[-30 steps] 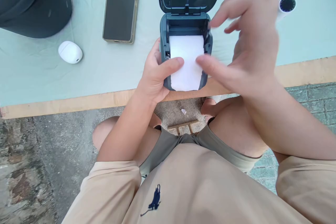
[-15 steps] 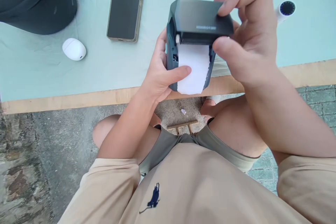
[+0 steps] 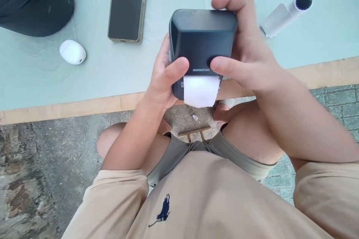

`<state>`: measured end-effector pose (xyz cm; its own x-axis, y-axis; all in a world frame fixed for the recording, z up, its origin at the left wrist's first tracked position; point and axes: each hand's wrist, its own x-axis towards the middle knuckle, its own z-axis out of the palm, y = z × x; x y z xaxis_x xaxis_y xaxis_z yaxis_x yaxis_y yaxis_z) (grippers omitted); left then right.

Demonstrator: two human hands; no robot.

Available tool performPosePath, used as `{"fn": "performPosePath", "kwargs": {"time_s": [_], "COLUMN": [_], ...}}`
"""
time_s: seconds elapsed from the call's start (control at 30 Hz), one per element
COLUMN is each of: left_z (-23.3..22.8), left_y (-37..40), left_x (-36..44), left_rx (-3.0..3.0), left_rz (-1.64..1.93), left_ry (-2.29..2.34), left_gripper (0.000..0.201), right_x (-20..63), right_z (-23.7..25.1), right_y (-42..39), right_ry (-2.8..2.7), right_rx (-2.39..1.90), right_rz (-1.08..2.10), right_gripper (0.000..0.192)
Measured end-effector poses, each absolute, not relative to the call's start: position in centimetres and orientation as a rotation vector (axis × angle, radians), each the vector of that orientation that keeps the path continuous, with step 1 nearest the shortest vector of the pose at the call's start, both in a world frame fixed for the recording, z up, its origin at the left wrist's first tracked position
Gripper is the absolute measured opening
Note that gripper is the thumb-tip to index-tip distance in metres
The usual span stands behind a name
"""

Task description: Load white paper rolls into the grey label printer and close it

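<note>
A dark label printer (image 3: 206, 46) with NIIMBOT lettering is held between both my hands, above the table's near edge. Its lid lies down over the body, and a strip of white paper (image 3: 201, 91) sticks out from beneath the lid toward me. My left hand (image 3: 166, 76) wraps the printer's left side, thumb on the lid's lower left corner. On the other side my right hand (image 3: 246, 48) grips the right side, with its thumb pressing the lid near the lettering and its forefinger over the far right corner. The fingers underneath are hidden.
On the pale green tablecloth (image 3: 95, 78) lie a smartphone (image 3: 126, 5), a white rounded case (image 3: 72, 52) and a black zippered bag (image 3: 36, 3). A white cylindrical device (image 3: 288, 13) is at the right. The wooden table edge (image 3: 126, 102) runs in front of me. A paper scrap (image 3: 195, 117) is on the ground.
The printer's lid, raised before, has swung down over the paper roll compartment. My right hand has moved left and down with it, and my left thumb has shifted from the paper onto the lid.
</note>
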<state>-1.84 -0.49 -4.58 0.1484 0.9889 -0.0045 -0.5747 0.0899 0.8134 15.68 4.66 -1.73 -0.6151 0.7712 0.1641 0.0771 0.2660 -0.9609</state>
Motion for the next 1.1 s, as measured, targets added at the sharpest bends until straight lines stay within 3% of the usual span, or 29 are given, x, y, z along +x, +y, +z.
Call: {"fn": "performPosePath", "kwargs": {"time_s": [0.1,0.4,0.67,0.97,1.1], "left_z": [-4.2,-4.2,-4.1,-4.3,-3.7], "left_y": [-0.5,-0.3,0.0,-0.3,-0.6], "left_x": [-1.7,-1.6,-1.3,-1.9,-1.7], "left_rx": [0.778,0.776,0.67,0.628,0.555], "left_rz": [1.29,1.272,1.289,1.349,1.322], "left_ry": [0.769,0.802,0.795,0.778,0.65], "left_gripper": [0.044,0.044,0.04,0.02,0.023], "right_x": [15.4,15.7,15.9,16.1,16.6], "right_z": [-1.8,-2.2,-2.3,-1.9,-1.6], "right_y": [4.6,5.3,5.5,5.1,5.7], "right_ry": [-1.843,-1.865,-1.897,-2.151,-2.17], "right_rx": [-0.589,-0.608,-0.644,-0.458,-0.478], "right_rz": [1.565,1.547,1.292,1.212,1.125], "right_gripper": [0.06,0.063,0.054,0.072,0.081]}}
